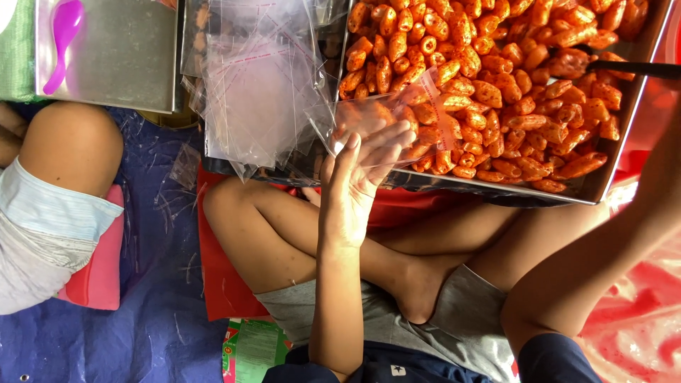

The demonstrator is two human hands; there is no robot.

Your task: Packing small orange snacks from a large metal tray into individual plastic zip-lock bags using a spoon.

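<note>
My left hand (357, 186) holds a small clear plastic bag (397, 113) open at its mouth, over the near edge of a large metal tray (610, 167). The tray is heaped with orange-red, seasoned, shell-shaped snacks (496, 78), and a few show through the bag. My right forearm (610, 241) reaches up along the right edge, and its hand is out of frame. A dark utensil handle (638, 69) lies over the snacks at the top right. I sit cross-legged, with my legs under the tray.
A loose stack of empty clear bags (262, 92) lies left of the snacks. A second metal tray (142, 64) at the top left holds a purple spoon (65, 32). Another person's knee (71, 145) and a pink cushion (99, 276) are at the left, on a blue tarp (163, 298).
</note>
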